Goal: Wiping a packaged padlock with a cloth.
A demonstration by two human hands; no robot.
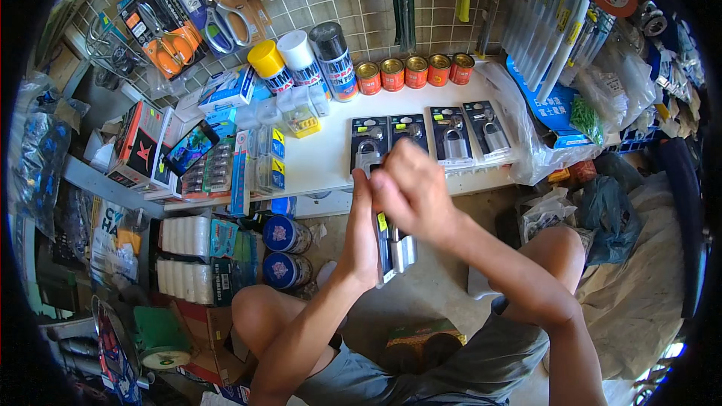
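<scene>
My left hand [361, 237] holds a blister-packed padlock [399, 248] tilted on edge, above the floor in front of the shelf. Its card is black and bears a yellow-green sticker. Over the top of that pack is my right hand [414, 189], blurred, with its fingers curled; what its fingertips grip is hidden. Behind the hands, several more padlock packs lie on the white shelf: one at the left [368, 141], one partly covered by my right hand [407, 127], and two to the right, a padlock pack [453, 135] and another padlock pack [488, 129].
Small orange tins [416, 74] and spray cans [338, 62] line the shelf's back. A phone [193, 146] leans among boxes at the left. Clear plastic bags [530, 129] hang over the right end. Blue-lidded cans [282, 270] stand below. My knees flank the floor space.
</scene>
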